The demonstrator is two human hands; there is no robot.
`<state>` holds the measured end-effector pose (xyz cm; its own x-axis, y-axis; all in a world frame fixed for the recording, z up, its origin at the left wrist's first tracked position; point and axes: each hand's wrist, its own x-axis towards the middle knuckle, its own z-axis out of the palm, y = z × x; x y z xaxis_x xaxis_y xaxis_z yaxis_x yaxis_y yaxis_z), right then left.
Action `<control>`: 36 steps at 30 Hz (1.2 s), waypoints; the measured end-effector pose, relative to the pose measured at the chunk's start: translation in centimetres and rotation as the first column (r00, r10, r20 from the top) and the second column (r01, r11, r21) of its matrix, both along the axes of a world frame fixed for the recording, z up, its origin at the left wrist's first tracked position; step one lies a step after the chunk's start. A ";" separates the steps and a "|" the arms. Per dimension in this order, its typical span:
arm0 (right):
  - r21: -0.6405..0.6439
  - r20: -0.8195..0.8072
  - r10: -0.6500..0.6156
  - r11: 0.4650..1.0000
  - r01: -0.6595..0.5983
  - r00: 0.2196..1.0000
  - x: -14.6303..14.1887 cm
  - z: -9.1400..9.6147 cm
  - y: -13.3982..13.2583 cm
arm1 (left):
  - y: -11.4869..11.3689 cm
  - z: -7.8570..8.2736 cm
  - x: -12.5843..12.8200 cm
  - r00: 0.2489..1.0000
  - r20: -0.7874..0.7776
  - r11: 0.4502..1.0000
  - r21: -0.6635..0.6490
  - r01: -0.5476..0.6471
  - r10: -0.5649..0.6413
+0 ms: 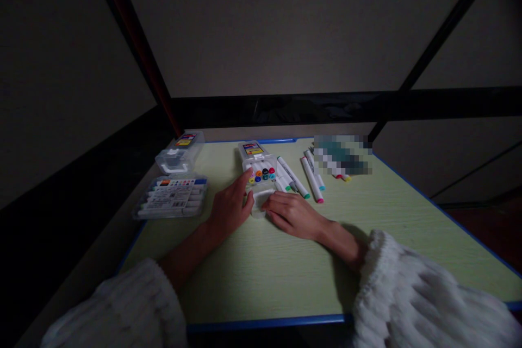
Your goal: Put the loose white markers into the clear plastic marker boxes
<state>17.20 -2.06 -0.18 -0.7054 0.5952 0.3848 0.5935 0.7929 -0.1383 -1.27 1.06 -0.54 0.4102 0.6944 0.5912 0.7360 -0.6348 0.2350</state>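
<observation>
A clear plastic marker case [261, 159] lies in the middle of the table, its open end facing me. Several white markers fill it, their coloured round ends [262, 175] showing in rows. The clear lid [260, 207] is folded down at that end. My left hand [231, 204] is at the left of the opening, index finger stretched to the marker ends and thumb apart, beside the lid. My right hand [297, 215] has its fingers bent over the right edge of the lid; their tips are partly hidden.
Loose white markers [312, 179] lie right of the case, several with green, pink or blue ends. A blurred patch [342, 155] covers things farther right. At left are a closed marker case [173, 197] and another clear case [179, 153] behind it. The table [261, 283] has blue edges.
</observation>
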 end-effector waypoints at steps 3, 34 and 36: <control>-0.001 0.005 0.001 1.000 -0.001 1.000 0.0 0.0 0.0 | 0.0 0.0 0.0 1.000 0.002 1.000 -0.005 0.004 -0.004; 0.024 0.011 0.032 0.999 -0.032 0.999 0.0 0.1 0.0 | 0.2 0.4 0.1 0.970 -0.054 0.964 0.110 0.242 -0.237; 0.023 0.010 0.036 0.999 -0.036 0.999 0.0 0.1 0.0 | 0.2 0.3 0.1 0.974 -0.040 0.970 0.098 0.225 -0.222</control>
<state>17.22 -2.10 -0.06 -0.7297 0.5606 0.3916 0.5660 0.8165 -0.1143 -1.22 1.30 -0.28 0.5660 0.5206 0.6393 0.5786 -0.8032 0.1418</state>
